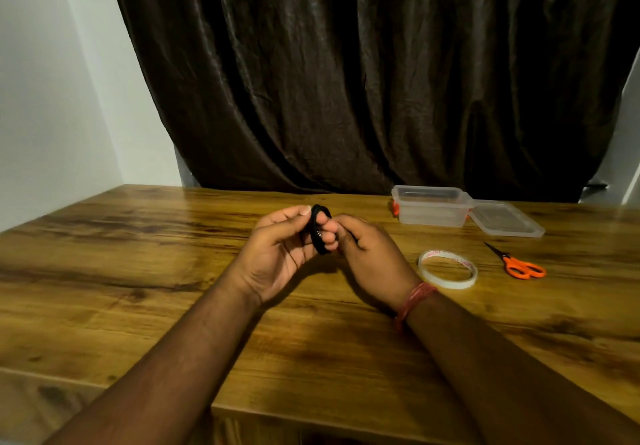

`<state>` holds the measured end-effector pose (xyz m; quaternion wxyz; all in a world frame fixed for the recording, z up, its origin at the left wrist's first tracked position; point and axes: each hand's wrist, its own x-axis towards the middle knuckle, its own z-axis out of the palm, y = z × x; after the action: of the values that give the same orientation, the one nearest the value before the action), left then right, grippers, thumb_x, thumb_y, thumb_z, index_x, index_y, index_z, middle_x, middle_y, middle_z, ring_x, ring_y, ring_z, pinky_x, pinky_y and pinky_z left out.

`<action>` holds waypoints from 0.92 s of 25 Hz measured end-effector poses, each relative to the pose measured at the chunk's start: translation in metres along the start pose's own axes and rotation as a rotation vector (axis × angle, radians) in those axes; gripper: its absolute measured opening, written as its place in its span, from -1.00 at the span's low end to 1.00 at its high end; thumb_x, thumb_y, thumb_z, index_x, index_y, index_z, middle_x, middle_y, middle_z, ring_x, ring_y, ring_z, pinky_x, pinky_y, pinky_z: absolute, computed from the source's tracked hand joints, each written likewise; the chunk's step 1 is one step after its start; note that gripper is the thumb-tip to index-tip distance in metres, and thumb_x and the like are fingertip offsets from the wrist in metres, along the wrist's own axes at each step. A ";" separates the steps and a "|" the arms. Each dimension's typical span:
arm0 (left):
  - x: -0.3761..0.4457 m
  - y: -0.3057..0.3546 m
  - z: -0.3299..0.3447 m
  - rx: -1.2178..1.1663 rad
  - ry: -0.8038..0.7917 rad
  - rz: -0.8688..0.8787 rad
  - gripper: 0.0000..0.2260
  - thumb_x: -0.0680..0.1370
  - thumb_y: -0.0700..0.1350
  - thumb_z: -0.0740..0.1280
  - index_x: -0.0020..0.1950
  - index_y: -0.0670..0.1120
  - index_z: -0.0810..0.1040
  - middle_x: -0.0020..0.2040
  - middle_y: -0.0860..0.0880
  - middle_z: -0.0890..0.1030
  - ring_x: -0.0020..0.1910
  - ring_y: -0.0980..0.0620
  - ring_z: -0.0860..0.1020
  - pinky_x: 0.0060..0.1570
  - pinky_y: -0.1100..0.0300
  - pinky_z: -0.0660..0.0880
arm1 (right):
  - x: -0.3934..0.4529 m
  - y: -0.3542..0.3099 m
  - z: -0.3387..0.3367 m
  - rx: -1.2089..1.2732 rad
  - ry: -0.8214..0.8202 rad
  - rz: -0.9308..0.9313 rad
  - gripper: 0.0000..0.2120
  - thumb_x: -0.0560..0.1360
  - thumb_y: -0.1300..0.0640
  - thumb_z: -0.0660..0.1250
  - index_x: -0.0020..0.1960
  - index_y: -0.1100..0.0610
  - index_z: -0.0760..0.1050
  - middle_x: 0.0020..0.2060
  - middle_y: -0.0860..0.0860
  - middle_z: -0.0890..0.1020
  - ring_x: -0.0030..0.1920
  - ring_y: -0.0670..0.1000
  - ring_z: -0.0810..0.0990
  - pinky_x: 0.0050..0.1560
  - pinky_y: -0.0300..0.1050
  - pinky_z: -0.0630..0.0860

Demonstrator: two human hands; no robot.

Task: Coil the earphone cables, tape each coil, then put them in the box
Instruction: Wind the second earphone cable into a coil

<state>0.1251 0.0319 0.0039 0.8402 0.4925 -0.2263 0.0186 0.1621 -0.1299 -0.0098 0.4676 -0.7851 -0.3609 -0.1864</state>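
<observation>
left hand: raised above the table, palm turned toward the camera, fingers curled round a black coil of earphone cable; the thumb tip sits at the top of the coil, the other fingertips wrap in from the right side.
right hand: just beside the left hand, back of the hand toward the camera, fingers bent inward and pinching the near right side of the same coil; exactly which fingers touch it i cannot tell.
earphone cable coil: small dark upright loop held between the two hands, above the middle of the table, well apart from the box; a small shiny bit shows near its middle.
wrist thread: reddish band wound round the right wrist.
box: clear plastic tub at the far right of the table, open, with orange clips at its ends.
lid: clear, lying flat on the table, touching the right side of the box.
tape roll: whitish ring lying flat, to the right of the right hand, nearer than the box.
scissors: orange handles, blades closed and pointing away toward the lid, right of the tape roll.
table: brown wood grain.
curtain: dark, hanging behind the table.
wall: pale, on the left.
</observation>
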 end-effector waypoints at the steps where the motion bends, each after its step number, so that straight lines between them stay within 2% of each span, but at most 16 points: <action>1: 0.000 0.001 0.001 -0.027 0.001 0.011 -0.82 0.52 -0.19 0.27 -0.08 -0.24 0.65 -0.12 -0.22 0.65 -0.17 -0.07 0.65 -0.12 0.13 0.63 | 0.000 0.000 0.001 0.018 -0.024 0.029 -0.80 0.65 0.16 0.16 0.01 0.05 0.56 -0.13 -0.05 0.63 -0.15 -0.13 0.57 -0.13 -0.23 0.48; 5: 0.000 0.002 0.008 -0.064 0.094 0.073 -0.81 0.51 -0.22 0.23 -0.02 -0.27 0.61 -0.08 -0.21 0.69 -0.12 -0.04 0.70 -0.08 0.14 0.64 | -0.003 -0.004 0.003 -0.006 -0.127 0.097 -0.78 0.65 0.13 0.15 -0.12 0.03 0.50 -0.30 -0.01 0.62 -0.32 -0.04 0.56 -0.20 -0.01 0.52; 9: 0.006 0.003 0.005 -0.019 0.248 0.184 -0.82 0.55 -0.22 0.23 0.06 -0.26 0.55 0.00 -0.19 0.70 -0.01 -0.04 0.69 -0.03 0.16 0.62 | -0.007 -0.011 0.006 -0.136 -0.284 0.014 -0.82 0.63 0.06 0.20 -0.11 0.04 0.50 -0.31 -0.03 0.62 -0.29 -0.09 0.57 -0.17 -0.06 0.52; 11: 0.007 0.001 0.005 0.166 0.325 0.222 -0.83 0.63 -0.24 0.20 0.08 -0.24 0.57 0.02 -0.17 0.69 0.02 -0.03 0.68 -0.02 0.18 0.61 | -0.007 -0.011 0.005 -0.202 -0.308 -0.036 -0.83 0.62 0.03 0.21 -0.10 0.04 0.49 -0.28 -0.06 0.60 -0.25 -0.09 0.54 -0.19 -0.04 0.49; 15: 0.004 -0.012 0.003 0.818 0.413 0.229 -0.83 0.64 -0.17 0.25 0.01 -0.07 0.64 -0.07 0.00 0.71 -0.03 0.10 0.67 0.02 0.14 0.59 | -0.006 -0.011 0.005 -0.239 -0.243 -0.080 -0.88 0.57 -0.01 0.27 -0.09 0.00 0.52 -0.23 -0.09 0.59 -0.20 -0.09 0.52 -0.16 -0.03 0.48; 18: 0.005 -0.015 -0.003 1.091 0.357 0.190 -0.84 0.62 -0.11 0.27 -0.07 -0.02 0.63 -0.17 0.04 0.68 -0.14 0.10 0.63 -0.09 0.09 0.57 | -0.003 -0.009 0.001 -0.204 -0.125 -0.075 -0.91 0.51 0.00 0.30 -0.08 -0.02 0.55 -0.21 -0.12 0.60 -0.16 -0.09 0.54 -0.13 0.00 0.52; 20: 0.004 -0.013 -0.002 1.173 0.338 0.101 -0.82 0.62 -0.12 0.26 -0.11 -0.03 0.62 -0.22 0.05 0.65 -0.21 0.13 0.59 -0.20 0.18 0.51 | -0.002 -0.006 -0.002 -0.241 -0.060 -0.096 -0.93 0.49 0.01 0.30 -0.07 -0.05 0.55 -0.20 -0.14 0.58 -0.15 -0.09 0.54 -0.14 0.00 0.52; 21: 0.003 -0.013 -0.001 1.140 0.325 0.051 -0.81 0.63 -0.13 0.24 -0.12 -0.06 0.62 -0.23 0.02 0.65 -0.24 0.13 0.59 -0.22 0.22 0.49 | -0.001 -0.004 -0.003 -0.260 -0.033 -0.113 -0.93 0.49 0.02 0.30 -0.07 -0.05 0.55 -0.18 -0.14 0.58 -0.14 -0.09 0.54 -0.13 0.01 0.52; 23: 0.003 -0.016 -0.001 0.875 0.284 -0.055 -0.75 0.62 -0.13 0.21 -0.16 -0.13 0.62 -0.28 -0.10 0.63 -0.28 0.00 0.59 -0.19 0.13 0.53 | 0.000 -0.003 -0.005 -0.262 0.027 -0.128 -0.95 0.49 0.08 0.33 -0.06 -0.03 0.54 -0.15 -0.12 0.57 -0.11 -0.09 0.53 -0.11 -0.01 0.52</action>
<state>0.1325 0.0237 -0.0081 0.5760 0.7994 -0.0667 0.1575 0.1604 -0.1333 -0.0058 0.3528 -0.8122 -0.3766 -0.2720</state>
